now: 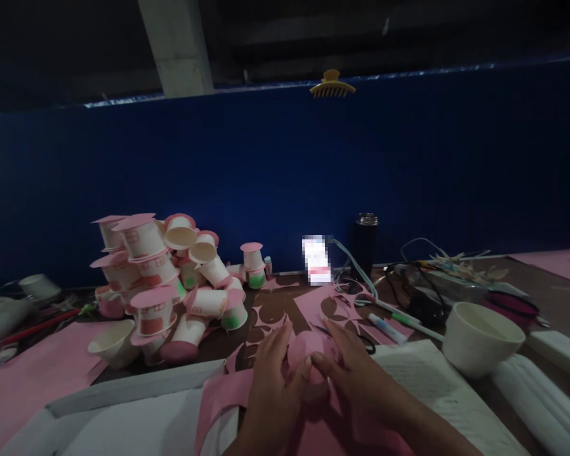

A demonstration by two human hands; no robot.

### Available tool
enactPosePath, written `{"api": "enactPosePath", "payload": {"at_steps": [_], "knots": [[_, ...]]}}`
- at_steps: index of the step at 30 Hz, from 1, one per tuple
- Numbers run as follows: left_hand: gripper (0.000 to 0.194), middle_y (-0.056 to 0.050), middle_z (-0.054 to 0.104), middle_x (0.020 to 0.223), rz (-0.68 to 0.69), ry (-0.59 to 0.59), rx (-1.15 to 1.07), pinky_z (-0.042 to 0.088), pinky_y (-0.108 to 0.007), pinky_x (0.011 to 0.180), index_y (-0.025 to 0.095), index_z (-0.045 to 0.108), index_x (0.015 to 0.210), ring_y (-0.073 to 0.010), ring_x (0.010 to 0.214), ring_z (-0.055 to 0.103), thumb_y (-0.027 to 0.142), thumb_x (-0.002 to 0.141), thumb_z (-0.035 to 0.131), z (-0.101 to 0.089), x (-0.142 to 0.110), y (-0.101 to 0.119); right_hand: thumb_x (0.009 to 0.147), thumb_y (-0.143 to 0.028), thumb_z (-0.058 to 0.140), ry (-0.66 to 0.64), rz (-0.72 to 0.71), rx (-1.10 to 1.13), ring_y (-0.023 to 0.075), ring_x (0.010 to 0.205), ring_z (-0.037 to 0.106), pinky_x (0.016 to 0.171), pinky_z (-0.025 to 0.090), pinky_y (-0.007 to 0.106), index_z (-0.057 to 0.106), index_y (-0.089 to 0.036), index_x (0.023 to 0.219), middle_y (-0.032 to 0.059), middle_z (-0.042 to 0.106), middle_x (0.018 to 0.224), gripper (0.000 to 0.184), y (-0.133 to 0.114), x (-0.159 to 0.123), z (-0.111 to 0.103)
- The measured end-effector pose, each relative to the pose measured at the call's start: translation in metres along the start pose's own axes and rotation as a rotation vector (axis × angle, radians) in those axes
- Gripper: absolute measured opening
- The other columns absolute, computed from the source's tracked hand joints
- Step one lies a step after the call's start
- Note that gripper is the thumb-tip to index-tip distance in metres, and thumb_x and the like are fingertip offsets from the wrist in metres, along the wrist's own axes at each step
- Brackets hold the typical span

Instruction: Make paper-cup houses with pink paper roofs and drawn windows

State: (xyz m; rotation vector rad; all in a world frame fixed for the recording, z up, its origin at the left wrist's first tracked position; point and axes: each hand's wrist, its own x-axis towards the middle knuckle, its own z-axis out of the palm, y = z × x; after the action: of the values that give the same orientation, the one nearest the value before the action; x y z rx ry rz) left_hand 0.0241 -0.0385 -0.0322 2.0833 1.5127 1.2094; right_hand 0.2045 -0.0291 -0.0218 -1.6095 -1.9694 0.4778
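Note:
Between my two hands, near the bottom middle of the head view, is a round pink paper piece. My left hand holds its left side, with the fingers stretched forward and the thumb on top. My right hand grips the right side, its thumb close to the left one. A dim rounded shape shows beneath the paper; I cannot tell what it is. Pink paper offcuts with curved cuts lie just beyond my fingers. Dark-handled scissors lie partly hidden by my right hand.
Paper cups with pink disc tops are piled at the left. A white bowl stands before them, and a larger white cup at the right. Markers, a lit phone and a dark flask sit farther back.

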Motion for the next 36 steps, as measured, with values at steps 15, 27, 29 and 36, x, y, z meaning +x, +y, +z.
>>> {"api": "enactPosePath", "payload": {"at_steps": [15, 27, 29, 36], "knots": [[0.049, -0.011, 0.042, 0.143, 0.32, 0.003, 0.472, 0.034, -0.049, 0.104, 0.018, 0.041, 0.137, -0.0269, 0.134, 0.031, 0.031, 0.09, 0.043, 0.002, -0.001, -0.01, 0.086, -0.061, 0.038, 0.038, -0.2, -0.409, 0.0355, 0.136, 0.025, 0.106, 0.018, 0.064, 0.036, -0.028, 0.141, 0.0058, 0.033, 0.15, 0.064, -0.011, -0.006, 0.001], [0.054, -0.007, 0.034, 0.148, 0.381, 0.055, 0.524, 0.03, -0.052, 0.104, 0.025, 0.034, 0.141, -0.029, 0.137, 0.02, 0.034, 0.089, 0.045, -0.002, -0.005, -0.007, 0.082, -0.067, 0.04, 0.078, -0.285, -0.393, 0.039, 0.136, 0.025, 0.103, 0.017, 0.068, 0.035, -0.031, 0.141, 0.0066, 0.032, 0.15, 0.07, -0.017, -0.006, -0.001], [0.054, -0.007, 0.032, 0.149, 0.37, 0.042, 0.515, 0.029, -0.052, 0.104, 0.025, 0.034, 0.141, -0.0287, 0.137, 0.02, 0.033, 0.088, 0.045, -0.002, -0.005, -0.007, 0.083, -0.065, 0.041, 0.076, -0.3, -0.391, 0.0384, 0.136, 0.025, 0.103, 0.017, 0.068, 0.038, -0.031, 0.14, 0.0061, 0.034, 0.149, 0.067, -0.019, -0.007, -0.002], [0.052, -0.006, 0.035, 0.148, 0.361, 0.076, 0.474, 0.031, -0.052, 0.103, 0.025, 0.038, 0.139, -0.0289, 0.135, 0.025, 0.03, 0.087, 0.046, 0.0, -0.005, -0.007, 0.084, -0.063, 0.042, 0.102, -0.314, -0.381, 0.0379, 0.135, 0.025, 0.103, 0.016, 0.069, 0.035, -0.03, 0.141, 0.006, 0.034, 0.149, 0.067, -0.013, -0.005, 0.002]]}}
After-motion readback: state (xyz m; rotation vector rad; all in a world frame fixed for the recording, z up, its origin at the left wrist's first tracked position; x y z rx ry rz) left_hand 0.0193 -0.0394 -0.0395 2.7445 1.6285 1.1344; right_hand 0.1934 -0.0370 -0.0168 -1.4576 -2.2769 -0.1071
